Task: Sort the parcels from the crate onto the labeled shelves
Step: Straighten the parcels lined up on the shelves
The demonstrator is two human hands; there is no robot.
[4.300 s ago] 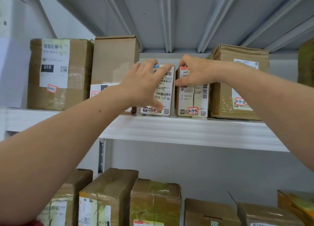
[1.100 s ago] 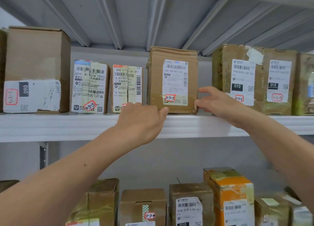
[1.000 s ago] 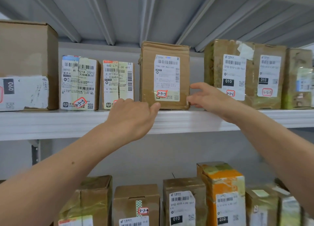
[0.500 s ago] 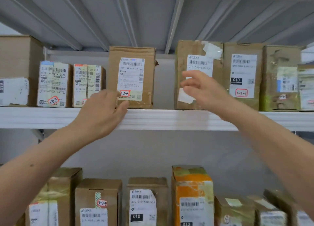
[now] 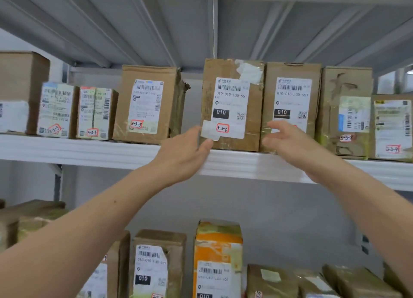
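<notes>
Grip wide, both empty: left hand point(image 5: 184, 151) at 3-3-6 parcel point(image 5: 231, 100), right hand point(image 5: 288, 142) beside.

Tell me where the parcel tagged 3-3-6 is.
Head view: the brown cardboard parcel tagged 3-3-6 stands right of centre on the upper white metal shelf, with a similar brown 010 parcel close on its right.

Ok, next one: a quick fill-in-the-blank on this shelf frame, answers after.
The parcel between the left hand and the right hand is tagged 3-3-____.
Its label's black block reads ____.
The lower box beneath it has a bright ____ wrapper.
Missing words: 6; 010; orange.
</notes>
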